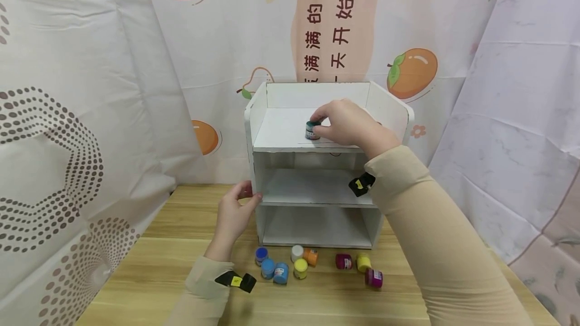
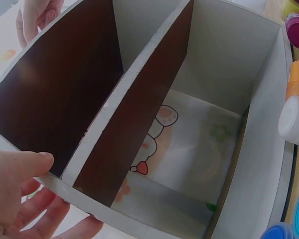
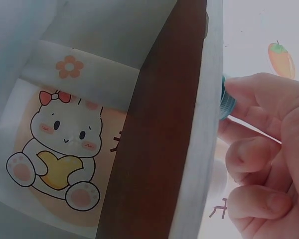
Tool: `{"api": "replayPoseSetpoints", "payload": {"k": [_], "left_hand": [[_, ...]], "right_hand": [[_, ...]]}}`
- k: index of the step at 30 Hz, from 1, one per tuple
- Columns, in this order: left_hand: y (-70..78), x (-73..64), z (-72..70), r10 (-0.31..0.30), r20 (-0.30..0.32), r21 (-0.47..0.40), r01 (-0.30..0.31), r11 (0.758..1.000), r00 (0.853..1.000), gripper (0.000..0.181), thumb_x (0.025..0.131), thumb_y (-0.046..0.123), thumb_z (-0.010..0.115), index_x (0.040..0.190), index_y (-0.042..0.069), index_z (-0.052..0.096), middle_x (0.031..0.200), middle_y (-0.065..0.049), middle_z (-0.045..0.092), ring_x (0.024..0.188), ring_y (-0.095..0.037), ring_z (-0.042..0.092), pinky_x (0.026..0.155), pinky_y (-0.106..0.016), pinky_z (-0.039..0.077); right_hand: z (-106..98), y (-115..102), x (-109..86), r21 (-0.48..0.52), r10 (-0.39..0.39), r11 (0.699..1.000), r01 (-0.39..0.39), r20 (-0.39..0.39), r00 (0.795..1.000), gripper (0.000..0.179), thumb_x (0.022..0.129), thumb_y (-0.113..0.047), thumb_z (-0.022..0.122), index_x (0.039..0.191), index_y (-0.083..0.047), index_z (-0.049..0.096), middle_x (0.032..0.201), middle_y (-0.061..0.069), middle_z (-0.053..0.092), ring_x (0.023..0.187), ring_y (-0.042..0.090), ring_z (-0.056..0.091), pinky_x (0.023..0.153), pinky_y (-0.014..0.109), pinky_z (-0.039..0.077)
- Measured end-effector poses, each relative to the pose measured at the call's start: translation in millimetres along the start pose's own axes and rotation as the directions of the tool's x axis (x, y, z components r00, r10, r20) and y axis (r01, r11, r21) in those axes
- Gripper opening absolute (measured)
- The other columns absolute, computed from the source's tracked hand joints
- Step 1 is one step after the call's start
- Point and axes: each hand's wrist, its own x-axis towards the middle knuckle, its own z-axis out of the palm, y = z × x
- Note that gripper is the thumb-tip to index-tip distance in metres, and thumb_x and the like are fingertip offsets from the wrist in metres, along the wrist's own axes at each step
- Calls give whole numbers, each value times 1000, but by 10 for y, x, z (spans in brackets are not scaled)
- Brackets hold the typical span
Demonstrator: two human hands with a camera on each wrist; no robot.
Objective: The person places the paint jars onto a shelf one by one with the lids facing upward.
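Observation:
A white shelf unit (image 1: 311,149) with a low-walled top and two compartments below stands on the wooden table. On its top board, near the front edge, is a small paint jar (image 1: 311,131) with a teal lid. My right hand (image 1: 346,124) pinches this jar between thumb and fingers; in the right wrist view the shelf's edge partly hides the jar (image 3: 227,101). At the shelf's left side, my left hand (image 1: 233,213) holds the side panel (image 2: 117,216), thumb over its front edge and fingers along the outside.
In front of the shelf sit several paint jars: blue ones (image 1: 268,268) to the left, white (image 1: 297,252), orange (image 1: 311,256) and yellow (image 1: 300,268) in the middle, magenta (image 1: 374,278) and another yellow (image 1: 363,263) to the right. Printed curtains (image 1: 217,29) hang behind and beside the table.

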Motion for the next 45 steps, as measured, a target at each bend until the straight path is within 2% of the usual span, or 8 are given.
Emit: {"api": "replayPoseSetpoints", "payload": {"k": [11, 21, 24, 32, 33, 36, 40, 45], "left_hand": [[-3, 12, 1, -9, 9, 8, 9, 1000, 1000, 36, 93, 21, 77, 125, 8, 68, 113, -7, 69, 108, -26, 67, 79, -43, 59], [-3, 3, -8, -6, 10, 4, 6, 1000, 1000, 38, 93, 21, 77, 127, 6, 67, 116, -8, 69, 109, -28, 67, 81, -44, 59], [-6, 4, -11, -6, 12, 0, 6, 1000, 1000, 39, 93, 21, 77, 128, 6, 67, 117, -9, 69, 109, -28, 66, 81, -44, 59], [3, 2, -8, -9, 11, 6, 9, 1000, 1000, 38, 93, 21, 77, 127, 6, 67, 116, -9, 69, 109, -28, 67, 81, -45, 59], [4, 1, -7, -9, 11, 6, 9, 1000, 1000, 38, 93, 21, 77, 127, 6, 67, 116, -9, 69, 109, -28, 67, 81, -45, 59], [8, 2, -7, -11, 12, 3, 11, 1000, 1000, 38, 93, 21, 77, 127, 6, 67, 116, -9, 70, 109, -27, 66, 81, -45, 59], [22, 5, -8, -13, 10, 3, 13, 1000, 1000, 37, 93, 21, 77, 126, 7, 67, 115, -7, 70, 109, -27, 66, 81, -45, 59], [24, 4, -9, -13, 10, 8, 13, 1000, 1000, 37, 93, 21, 77, 126, 7, 67, 114, -7, 70, 109, -27, 66, 81, -45, 59]], "right_hand": [[7, -19, -10, -6, 32, 999, -32, -1, 999, 30, 95, -23, 69, 122, -11, 75, 118, 5, 72, 115, 27, 61, 103, 46, 45], [-3, -55, -28, -12, 20, 1000, -20, -3, 1000, 30, 95, -26, 70, 122, -12, 75, 118, 3, 73, 114, 24, 61, 103, 46, 45], [-15, -50, -37, -11, 21, 1000, -21, -3, 1000, 33, 95, -25, 69, 126, -11, 73, 122, 5, 71, 118, 25, 60, 105, 47, 44], [-85, -14, -155, 23, -28, 999, 30, -97, 995, 36, 96, -25, 69, 130, -15, 71, 126, 6, 70, 125, 27, 59, 107, 49, 42], [-88, -10, -176, 22, -37, 999, 40, -115, 993, 35, 96, -25, 69, 130, -15, 71, 126, 5, 70, 122, 26, 60, 106, 49, 44], [-89, 0, -240, 30, -81, 996, 87, -173, 982, 33, 96, -25, 70, 127, -14, 72, 122, 4, 71, 96, 26, 65, 90, 45, 51], [-68, 18, -330, 48, -153, 984, 169, -246, 957, 29, 95, -22, 72, 121, -12, 75, 116, 4, 73, 64, 20, 56, 65, 37, 49], [0, 42, -459, 70, -210, 968, 242, -304, 929, 27, 94, -18, 73, 119, -9, 75, 109, 6, 74, 66, 14, 60, 60, 33, 49]]}}
